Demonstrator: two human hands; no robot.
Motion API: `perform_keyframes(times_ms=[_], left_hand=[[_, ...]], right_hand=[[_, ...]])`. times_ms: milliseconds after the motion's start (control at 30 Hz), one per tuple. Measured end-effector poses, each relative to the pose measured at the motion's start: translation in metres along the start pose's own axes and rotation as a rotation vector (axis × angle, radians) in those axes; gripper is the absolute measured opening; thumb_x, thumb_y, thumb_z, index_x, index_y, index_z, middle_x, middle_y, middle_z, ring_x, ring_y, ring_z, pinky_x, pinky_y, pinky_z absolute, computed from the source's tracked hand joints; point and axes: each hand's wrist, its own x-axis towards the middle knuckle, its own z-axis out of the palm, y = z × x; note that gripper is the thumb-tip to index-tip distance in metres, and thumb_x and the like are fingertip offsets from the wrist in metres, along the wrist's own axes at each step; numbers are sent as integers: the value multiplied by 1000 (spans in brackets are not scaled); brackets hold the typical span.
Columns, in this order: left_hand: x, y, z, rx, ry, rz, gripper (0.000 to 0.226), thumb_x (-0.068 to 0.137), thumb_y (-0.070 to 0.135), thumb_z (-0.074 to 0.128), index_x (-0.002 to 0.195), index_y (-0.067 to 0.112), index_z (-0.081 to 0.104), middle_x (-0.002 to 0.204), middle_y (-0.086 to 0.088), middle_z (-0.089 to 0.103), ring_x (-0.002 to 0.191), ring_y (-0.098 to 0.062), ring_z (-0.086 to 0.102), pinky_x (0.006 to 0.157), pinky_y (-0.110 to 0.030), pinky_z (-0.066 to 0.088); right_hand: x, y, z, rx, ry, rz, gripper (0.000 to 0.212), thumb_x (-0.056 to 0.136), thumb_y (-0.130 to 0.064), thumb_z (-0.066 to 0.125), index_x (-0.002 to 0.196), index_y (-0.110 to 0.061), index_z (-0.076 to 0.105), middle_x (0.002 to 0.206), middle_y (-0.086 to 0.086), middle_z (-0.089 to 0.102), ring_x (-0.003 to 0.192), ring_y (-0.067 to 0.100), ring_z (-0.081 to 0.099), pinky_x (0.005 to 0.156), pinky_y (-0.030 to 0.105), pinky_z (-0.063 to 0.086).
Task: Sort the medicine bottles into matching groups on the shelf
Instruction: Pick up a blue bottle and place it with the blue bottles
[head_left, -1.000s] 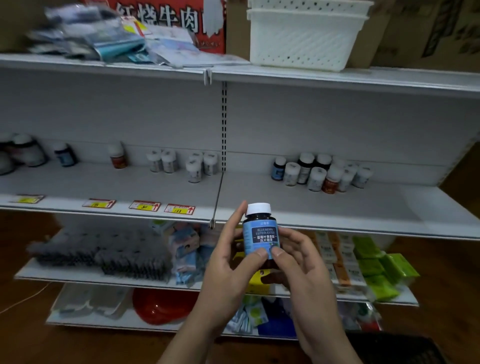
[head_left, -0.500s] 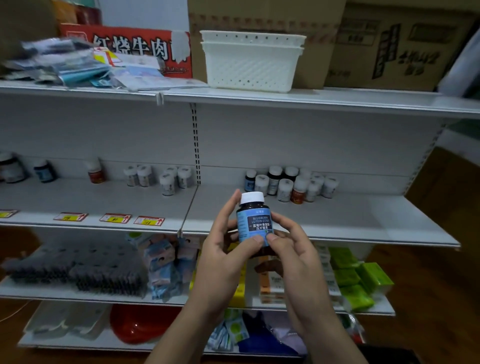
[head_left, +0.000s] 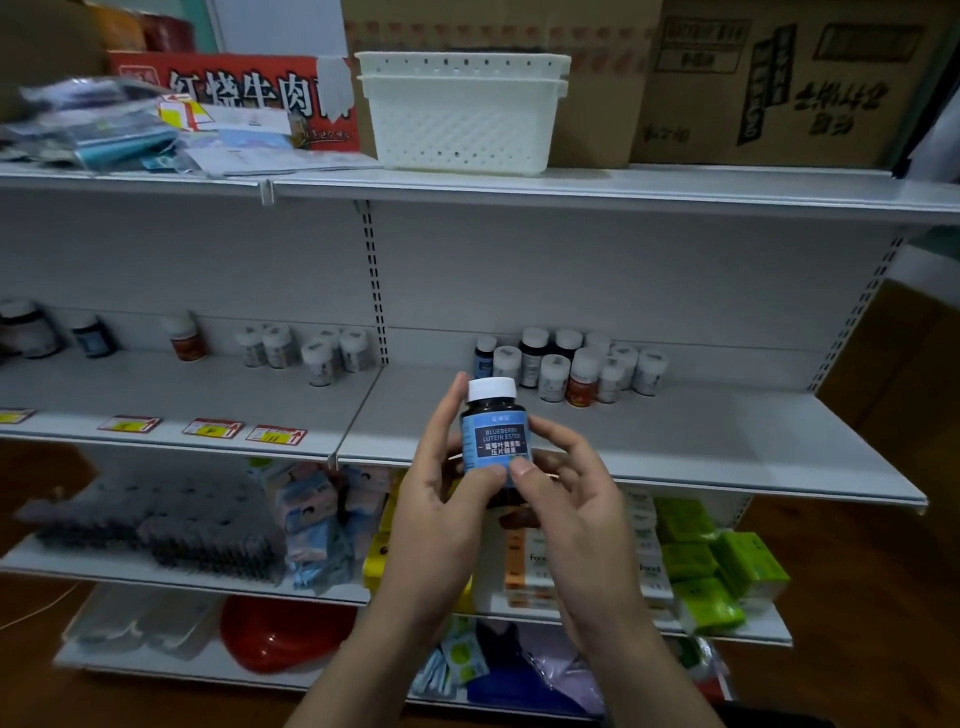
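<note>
I hold a dark bottle with a blue label and white cap (head_left: 495, 435) upright in front of the middle shelf (head_left: 675, 441). My left hand (head_left: 441, 499) wraps its left side, thumb on the label. My right hand (head_left: 566, 499) grips its right side, thumb beside the other. A mixed cluster of bottles (head_left: 571, 366) stands at the back of the shelf just beyond. Further left stand a group of white bottles (head_left: 306, 351), a lone red-labelled bottle (head_left: 184, 338), a blue-labelled bottle (head_left: 93, 335) and a dark bottle (head_left: 28, 332).
Stacked white baskets (head_left: 462, 114), cardboard boxes (head_left: 779, 88) and loose packets (head_left: 104, 130) fill the top shelf. Price tags (head_left: 213, 428) line the shelf's front edge. Lower shelves carry green packs (head_left: 717, 566), boxes and a red bowl (head_left: 280, 634).
The view has drifted slightly left and closer. Both hands keep the same hold on the bottle, which stays upright.
</note>
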Motion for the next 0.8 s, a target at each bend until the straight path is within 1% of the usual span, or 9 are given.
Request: perform_keyframes(times_ms=[133,233,267,333,433,533,667,733,800], left_hand=[[1,-3,-2,6,38,-28,60,93,6,55,136,47,46,112,-3,66,100,-24,69,88,-39,57],[3,-3,-7,12,71,-56,61,83,18,60,133,50,48,112,-2,67,101,-24,69,89,-39,57],[4,-3,-10,11,83,-67,60,83,18,60,132,50,48,112,-2,67,101,-24,69,88,-38,57],[5,-5,-17,12,111,-91,59,91,8,58,132,49,48,113,-5,66,101,-24,69,88,-36,57],[5,-7,-36,7,144,-129,63,94,-2,48,134,47,47,115,-7,67,101,-24,69,84,-32,57],[4,-8,-64,6,194,-163,62,95,-2,44,132,48,49,113,0,70,100,-22,69,79,-26,56],[3,-8,-114,-6,282,-202,62,97,-2,39,127,51,54,124,4,66,103,-21,68,79,-29,56],[4,-5,-145,-9,313,-212,62,97,-2,39,126,51,55,123,2,66,101,-21,69,80,-31,57],[6,-1,-181,-12,347,-214,62,96,-3,40,126,49,55,122,1,67,100,-20,70,81,-31,59]], right_hand=[[4,8,1,-17,-21,-13,31,88,-13,65,115,-27,63,97,-2,74,89,15,72,70,27,56],[9,15,6,14,-37,8,31,87,-10,65,113,-27,63,97,1,73,88,14,72,70,24,56],[10,19,8,20,-44,16,31,87,-10,65,113,-27,63,97,1,73,88,14,72,70,24,56],[13,25,14,17,-58,29,32,87,-10,66,111,-30,64,98,0,73,89,14,71,71,25,56],[18,38,28,15,-96,65,35,83,-10,70,110,-32,64,102,-1,71,91,13,71,69,23,56],[20,52,54,17,-154,126,39,79,-10,74,110,-30,63,105,-3,71,94,11,70,70,24,57],[25,72,101,6,-234,191,36,77,-7,77,104,-27,64,95,-8,74,87,9,70,71,26,57],[26,82,132,3,-281,214,36,76,-5,76,103,-25,63,90,-9,74,83,8,70,69,26,57],[27,94,169,-9,-306,230,36,77,-4,76,104,-23,63,90,-5,74,82,10,71,68,26,56]])
